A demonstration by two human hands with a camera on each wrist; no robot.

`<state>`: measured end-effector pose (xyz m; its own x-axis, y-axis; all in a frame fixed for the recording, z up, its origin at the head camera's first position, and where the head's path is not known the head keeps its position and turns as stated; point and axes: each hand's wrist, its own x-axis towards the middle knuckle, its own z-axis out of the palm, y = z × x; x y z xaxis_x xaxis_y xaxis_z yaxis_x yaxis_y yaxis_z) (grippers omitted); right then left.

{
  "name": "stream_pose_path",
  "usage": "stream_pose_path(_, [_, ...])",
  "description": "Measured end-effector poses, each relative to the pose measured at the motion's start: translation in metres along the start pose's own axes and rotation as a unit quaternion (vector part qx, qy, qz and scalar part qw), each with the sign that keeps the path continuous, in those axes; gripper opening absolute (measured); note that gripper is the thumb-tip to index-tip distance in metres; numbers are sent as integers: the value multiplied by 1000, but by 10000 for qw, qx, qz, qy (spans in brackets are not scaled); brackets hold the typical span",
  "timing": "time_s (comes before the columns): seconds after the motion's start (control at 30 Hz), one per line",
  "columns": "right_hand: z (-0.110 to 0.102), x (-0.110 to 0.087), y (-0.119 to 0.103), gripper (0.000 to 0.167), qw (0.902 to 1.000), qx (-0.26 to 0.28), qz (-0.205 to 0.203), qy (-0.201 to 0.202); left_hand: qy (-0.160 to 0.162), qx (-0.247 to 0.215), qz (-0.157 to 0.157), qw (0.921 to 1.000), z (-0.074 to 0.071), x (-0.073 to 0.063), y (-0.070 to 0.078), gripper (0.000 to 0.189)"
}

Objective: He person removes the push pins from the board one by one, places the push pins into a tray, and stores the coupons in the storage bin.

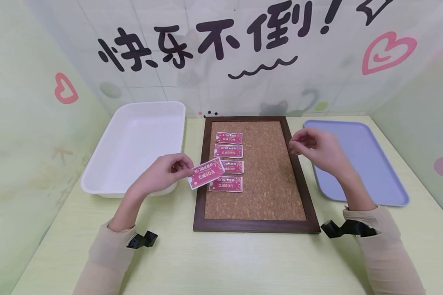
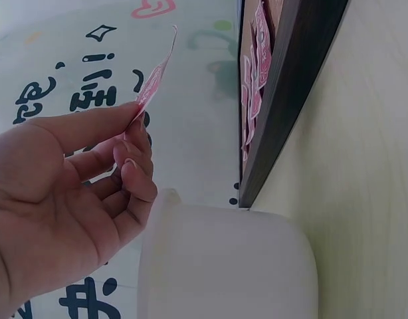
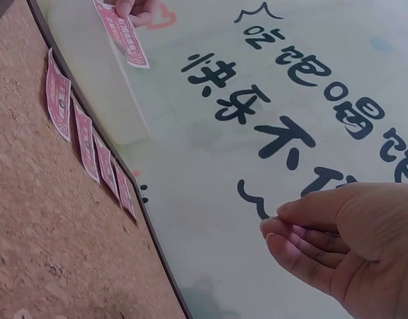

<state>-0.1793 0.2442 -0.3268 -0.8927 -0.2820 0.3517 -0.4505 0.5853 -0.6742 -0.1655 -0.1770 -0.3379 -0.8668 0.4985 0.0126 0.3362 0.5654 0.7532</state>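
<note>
My left hand (image 1: 167,171) pinches a pink paper coupon (image 1: 208,173) by its left end, thumb against fingers. The coupon is tilted and overlaps the left frame edge of a corkboard (image 1: 266,184) in the head view. On the board's left part, several like coupons (image 1: 226,185) form a column, each with a small white pin at its top middle. My right hand (image 1: 319,149) hovers by the board's right frame edge. Its fingers are curled, thumb tip and index fingertip (image 3: 276,240) brought together; nothing shows between them.
A deep white plastic tub (image 1: 133,188) stands left of the board. To its right lies a flat lilac tray (image 1: 369,164), partly behind my right hand. A printed backdrop (image 1: 206,94) rises behind the pale table (image 1: 225,262).
</note>
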Motion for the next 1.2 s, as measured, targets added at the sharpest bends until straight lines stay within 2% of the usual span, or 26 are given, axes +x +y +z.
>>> stream_pose_path(0.17, [-10,0,8,7,9996,98,82,242,313,-68,-121,9994,-11,-2,-6,10])
stream_pose_path(0.33, [-22,-2,15,7,9985,86,212,491,760,-52,-412,9962,-22,-4,-13,15])
stream_pose_path(0.7, [-42,-7,39,10,9952,-86,572,785,1575,-12,-719,9849,-40,-11,-34,25])
stream_pose_path(0.9, [-51,-9,58,10,9931,-227,768,851,1966,-154,-826,9769,-48,-16,-46,29])
stream_pose_path(1.2, [-65,-17,82,14,9872,-508,1175,952,2302,-385,-1196,9650,-54,-19,-60,31])
